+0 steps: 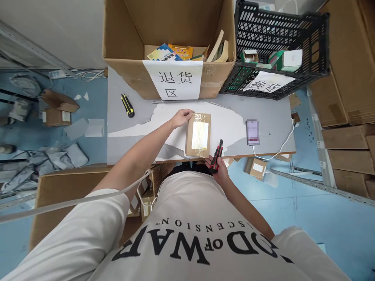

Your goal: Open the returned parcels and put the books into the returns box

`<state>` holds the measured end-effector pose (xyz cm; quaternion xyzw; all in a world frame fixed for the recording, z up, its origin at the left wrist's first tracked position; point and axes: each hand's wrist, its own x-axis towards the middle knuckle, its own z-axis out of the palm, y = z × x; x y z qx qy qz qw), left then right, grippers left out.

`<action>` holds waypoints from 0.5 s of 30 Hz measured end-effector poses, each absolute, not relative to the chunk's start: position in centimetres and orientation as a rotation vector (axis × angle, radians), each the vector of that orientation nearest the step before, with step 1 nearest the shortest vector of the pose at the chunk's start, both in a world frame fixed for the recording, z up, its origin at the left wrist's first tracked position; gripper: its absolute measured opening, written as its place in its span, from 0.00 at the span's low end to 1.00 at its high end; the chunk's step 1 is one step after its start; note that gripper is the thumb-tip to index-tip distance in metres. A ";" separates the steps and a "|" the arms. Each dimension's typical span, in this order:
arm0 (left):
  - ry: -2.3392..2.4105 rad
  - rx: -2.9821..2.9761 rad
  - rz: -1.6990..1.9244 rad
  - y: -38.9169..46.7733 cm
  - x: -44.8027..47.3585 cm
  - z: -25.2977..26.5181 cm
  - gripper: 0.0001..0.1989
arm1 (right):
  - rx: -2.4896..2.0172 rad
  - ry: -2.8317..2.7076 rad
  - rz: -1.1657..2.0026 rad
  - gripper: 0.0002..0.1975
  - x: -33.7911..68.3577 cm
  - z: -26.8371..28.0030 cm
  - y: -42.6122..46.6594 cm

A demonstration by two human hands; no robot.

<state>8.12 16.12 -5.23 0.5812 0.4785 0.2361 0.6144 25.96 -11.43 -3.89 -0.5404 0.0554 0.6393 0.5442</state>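
Note:
A small taped cardboard box [189, 136] with a white label lies on the table near its front edge, right before me. My left hand [182, 118] grips the box's far left corner, fingers on its edge. In my right hand [220, 168] is a red and black box cutter [216, 157], its tip pointing away from me. The fingertips of that hand come close to the box's near right corner; whether they touch it I cannot tell. A yellow and black box cutter [127, 105] lies on the table to the left.
Behind the small box stand a large open carton [125, 74] holding books and a black plastic crate [281, 31] holding small boxes. A phone [252, 132] with a white cable lies at the right. Stacked cartons [345, 156] stand far right; grey parcels [67, 156] lie on the floor at left.

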 end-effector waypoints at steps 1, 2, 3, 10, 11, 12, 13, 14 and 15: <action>1.112 1.329 0.567 16.0 7.9 -5.1 0.19 | -1.293 0.124 1.503 0.13 26.0 -3.9 -11.3; 1.124 1.317 0.590 15.8 7.7 -5.0 0.18 | -1.299 0.103 1.489 0.14 26.2 -4.0 -11.1; 1.140 1.303 0.617 15.5 7.2 -4.8 0.18 | -1.305 0.071 1.471 0.14 26.4 -4.0 -10.8; 1.296 1.140 0.895 11.0 2.2 -2.5 0.26 | -1.348 -0.297 1.369 0.15 30.3 -3.8 -4.4; 1.311 1.106 0.932 10.0 1.6 -2.4 0.27 | -1.350 -0.334 1.374 0.15 30.8 -3.6 -2.9; 1.326 1.068 0.964 9.0 1.1 -2.5 0.28 | -1.348 -0.371 1.386 0.14 31.3 -3.3 -1.3; 1.343 1.025 0.994 8.0 0.7 -2.8 0.29 | -1.338 -0.411 1.408 0.13 31.6 -3.0 0.2; 1.358 0.979 1.022 6.9 0.4 -3.1 0.30 | -1.324 -0.450 1.437 0.13 31.9 -2.8 1.6; 1.370 0.933 1.046 5.9 0.2 -3.6 0.30 | -1.309 -0.487 1.469 0.12 32.1 -2.7 2.9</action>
